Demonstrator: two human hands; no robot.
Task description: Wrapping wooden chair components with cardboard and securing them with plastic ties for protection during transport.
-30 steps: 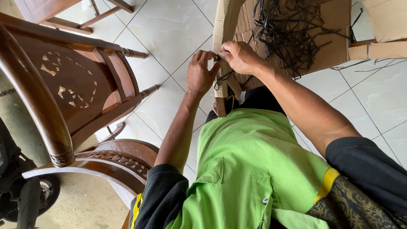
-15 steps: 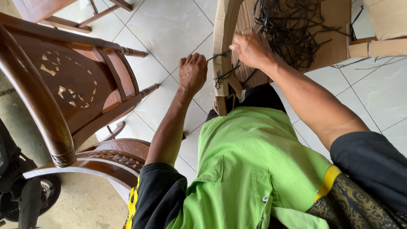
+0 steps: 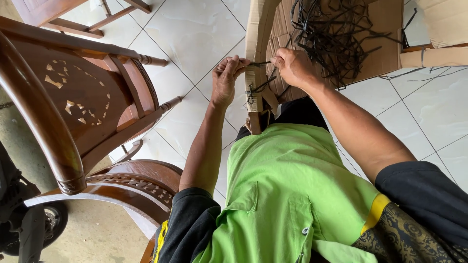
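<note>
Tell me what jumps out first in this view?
Top centre, the left hand and right hand pull a black strap taut around a cardboard-wrapped piece. Behind it, a tangle of black straps lies on cardboard. A carved wooden chair fills the left side on the white tiled floor.

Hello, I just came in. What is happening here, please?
A person in a green shirt is tying black cord around a part wrapped in cardboard. The left hand and right hand each grip the cord on either side of the wrapped part, with the cord pulled tight between them. A loose pile of cord lies on cardboard just behind. A carved wooden chair stands to the left on the tiled floor.
</note>
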